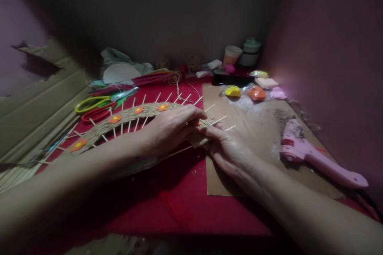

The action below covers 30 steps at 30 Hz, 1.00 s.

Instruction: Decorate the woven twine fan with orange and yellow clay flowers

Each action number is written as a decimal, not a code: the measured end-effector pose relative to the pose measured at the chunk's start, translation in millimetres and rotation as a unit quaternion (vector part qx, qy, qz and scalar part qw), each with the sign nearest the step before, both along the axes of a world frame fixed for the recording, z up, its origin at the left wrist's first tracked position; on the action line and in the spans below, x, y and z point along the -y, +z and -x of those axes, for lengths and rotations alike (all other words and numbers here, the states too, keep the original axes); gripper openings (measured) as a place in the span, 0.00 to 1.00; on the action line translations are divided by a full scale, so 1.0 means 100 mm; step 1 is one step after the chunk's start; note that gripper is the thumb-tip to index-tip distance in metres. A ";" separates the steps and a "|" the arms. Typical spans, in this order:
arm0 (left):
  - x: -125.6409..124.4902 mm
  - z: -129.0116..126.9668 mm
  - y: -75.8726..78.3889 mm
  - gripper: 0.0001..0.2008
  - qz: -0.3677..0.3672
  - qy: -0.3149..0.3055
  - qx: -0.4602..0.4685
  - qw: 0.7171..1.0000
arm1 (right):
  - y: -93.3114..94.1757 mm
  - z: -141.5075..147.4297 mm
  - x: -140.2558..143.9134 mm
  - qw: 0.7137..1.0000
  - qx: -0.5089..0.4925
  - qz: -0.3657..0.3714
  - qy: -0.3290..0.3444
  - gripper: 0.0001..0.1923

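A curved woven twine band (124, 117) with thin sticks through it arches over the red table. Several orange flowers (138, 110) with yellow centres sit along it. My left hand (167, 129) is closed at the band's right end, fingertips bent down at a bit of orange, probably another flower, mostly hidden by the fingers. From the right, my right hand (226, 145) grips that same end of the band, thumb on top and other fingers beneath. Sticks poke out beyond both hands.
A pink glue gun (317, 159) lies on a brown board (257, 127) at right. Scissors (98, 105) with yellow and red handles lie left. Wrapped clay lumps (232, 91), a paper cup (231, 55) and a bottle (250, 52) stand behind. Cardboard (60, 87) borders the left.
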<state>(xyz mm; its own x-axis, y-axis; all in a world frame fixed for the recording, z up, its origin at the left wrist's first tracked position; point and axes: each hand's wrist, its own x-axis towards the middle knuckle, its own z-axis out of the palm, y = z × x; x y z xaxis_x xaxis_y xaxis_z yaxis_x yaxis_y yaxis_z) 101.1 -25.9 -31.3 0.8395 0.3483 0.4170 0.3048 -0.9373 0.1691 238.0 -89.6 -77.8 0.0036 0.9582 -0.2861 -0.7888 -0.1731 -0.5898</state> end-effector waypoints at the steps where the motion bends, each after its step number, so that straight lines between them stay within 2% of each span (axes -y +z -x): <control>1: 0.00 -0.01 0.00 0.08 0.003 0.000 0.005 1.000 | 0.00 0.00 0.00 1.000 -0.001 -0.007 0.003 0.10; 14: 0.00 -0.02 -0.08 0.07 0.044 0.028 0.037 0.998 | 0.03 -0.01 0.02 1.000 -0.010 -0.011 0.002 0.11; 21: 0.01 -0.06 -0.06 0.06 0.009 0.047 0.032 0.998 | 0.04 -0.01 0.02 1.000 -0.008 0.013 0.000 0.10; 26: 0.04 -0.04 -0.04 0.09 0.050 0.072 0.030 0.996 | 0.03 -0.01 0.01 1.000 -0.011 0.013 -0.004 0.11; 30: 0.05 0.00 -0.04 0.09 0.050 0.082 0.037 0.995 | 0.04 0.00 0.01 1.000 -0.004 0.016 -0.002 0.10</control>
<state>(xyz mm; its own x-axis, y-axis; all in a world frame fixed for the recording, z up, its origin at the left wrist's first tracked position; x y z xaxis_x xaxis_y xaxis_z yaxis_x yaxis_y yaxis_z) 101.3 -30.6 -34.8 0.7359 0.5216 0.4318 0.4360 -0.8529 0.2873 238.3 -90.3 -74.0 0.0042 0.9485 -0.3168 -0.7942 -0.1893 -0.5773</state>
